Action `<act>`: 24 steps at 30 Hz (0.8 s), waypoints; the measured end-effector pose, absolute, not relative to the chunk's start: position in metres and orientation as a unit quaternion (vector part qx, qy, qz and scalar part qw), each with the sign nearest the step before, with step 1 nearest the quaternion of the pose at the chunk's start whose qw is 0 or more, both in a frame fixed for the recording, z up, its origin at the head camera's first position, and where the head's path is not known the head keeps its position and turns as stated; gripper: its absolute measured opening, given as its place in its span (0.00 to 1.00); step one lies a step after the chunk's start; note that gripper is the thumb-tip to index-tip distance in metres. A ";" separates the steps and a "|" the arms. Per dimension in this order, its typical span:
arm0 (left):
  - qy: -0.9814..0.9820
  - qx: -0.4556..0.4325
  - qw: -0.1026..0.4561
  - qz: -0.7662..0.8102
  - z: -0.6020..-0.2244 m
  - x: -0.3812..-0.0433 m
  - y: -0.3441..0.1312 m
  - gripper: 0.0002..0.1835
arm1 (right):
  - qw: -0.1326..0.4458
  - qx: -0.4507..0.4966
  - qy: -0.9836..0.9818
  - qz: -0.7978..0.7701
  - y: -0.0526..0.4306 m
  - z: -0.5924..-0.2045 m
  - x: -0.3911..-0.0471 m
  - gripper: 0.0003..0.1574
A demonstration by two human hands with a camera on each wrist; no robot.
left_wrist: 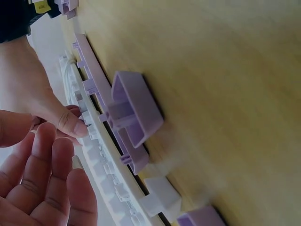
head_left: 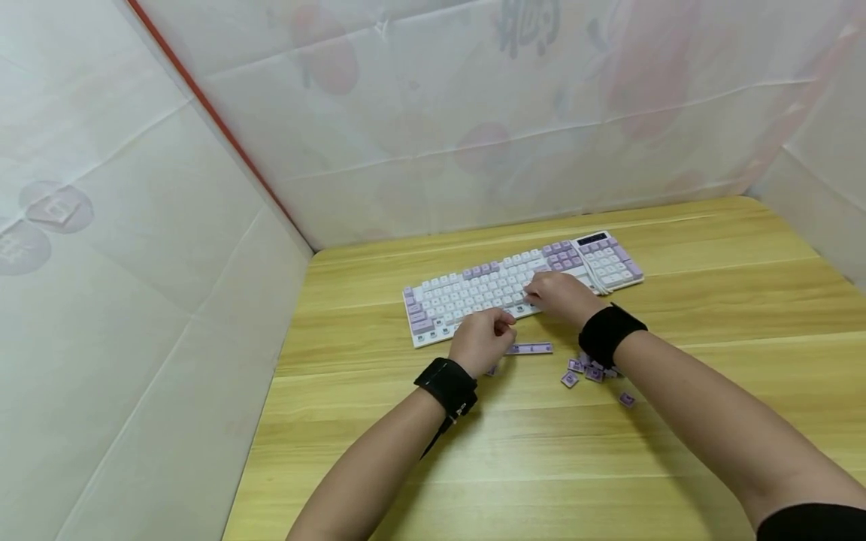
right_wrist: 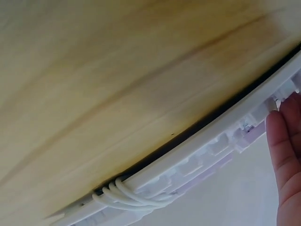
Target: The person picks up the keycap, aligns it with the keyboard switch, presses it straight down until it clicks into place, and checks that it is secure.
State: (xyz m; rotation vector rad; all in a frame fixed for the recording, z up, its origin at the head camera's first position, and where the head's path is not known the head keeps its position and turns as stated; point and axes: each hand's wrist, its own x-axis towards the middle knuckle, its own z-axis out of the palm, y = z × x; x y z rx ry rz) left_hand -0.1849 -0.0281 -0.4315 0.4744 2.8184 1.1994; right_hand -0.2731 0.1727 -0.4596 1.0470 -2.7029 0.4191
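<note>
A white and lilac keyboard (head_left: 467,293) lies on the table, with bare key switches along its near edge. My right hand (head_left: 561,295) is bent over the lower right of the letter keys. In the right wrist view its fingers (right_wrist: 284,146) pinch a white keycap (right_wrist: 270,109) at the keyboard's edge. In front of the keyboard hovers my left hand (head_left: 482,340), fingers curled toward the thumb; whether anything sits between the tips is hidden. Beside it lies a long lilac spacebar (head_left: 534,349), underside up. An upturned lilac keycap (left_wrist: 136,108) shows close in the left wrist view.
Several loose lilac keycaps (head_left: 594,373) lie in a pile below my right wrist, one keycap (head_left: 627,400) apart. A white cable (head_left: 594,272) is wrapped round the keyboard beside the number pad. Patterned cloth (head_left: 433,135) hangs behind the wooden table (head_left: 325,361).
</note>
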 end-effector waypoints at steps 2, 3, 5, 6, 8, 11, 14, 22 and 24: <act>0.911 0.158 0.023 0.381 -0.432 -0.186 -0.026 0.09 | 0.101 0.348 -0.920 0.149 0.173 -0.458 -0.272 0.06; 0.911 0.161 0.022 0.379 -0.431 -0.186 -0.025 0.09 | 0.100 0.346 -0.921 0.149 0.174 -0.457 -0.271 0.06; 0.912 0.166 0.020 0.374 -0.431 -0.187 -0.023 0.09 | 0.107 0.349 -0.921 0.138 0.174 -0.457 -0.268 0.06; 0.913 0.167 0.018 0.372 -0.430 -0.187 -0.022 0.09 | 0.113 0.356 -0.920 0.122 0.174 -0.457 -0.266 0.05; 0.914 0.170 0.017 0.368 -0.429 -0.189 -0.019 0.09 | 0.130 0.366 -0.916 0.102 0.175 -0.457 -0.263 0.04; 0.921 0.172 0.012 0.349 -0.429 -0.193 -0.016 0.10 | 0.150 0.381 -0.907 0.095 0.176 -0.459 -0.257 0.04; 0.938 0.184 -0.017 0.293 -0.429 -0.200 -0.012 0.11 | 0.155 0.377 -0.905 0.120 0.178 -0.461 -0.253 0.09; 0.964 0.253 -0.050 0.068 -0.438 -0.224 0.001 0.26 | 0.164 0.381 -0.903 0.117 0.177 -0.464 -0.251 0.15; 0.966 0.252 -0.022 0.049 -0.440 -0.226 0.003 0.29 | 0.164 0.380 -0.904 0.108 0.175 -0.464 -0.250 0.14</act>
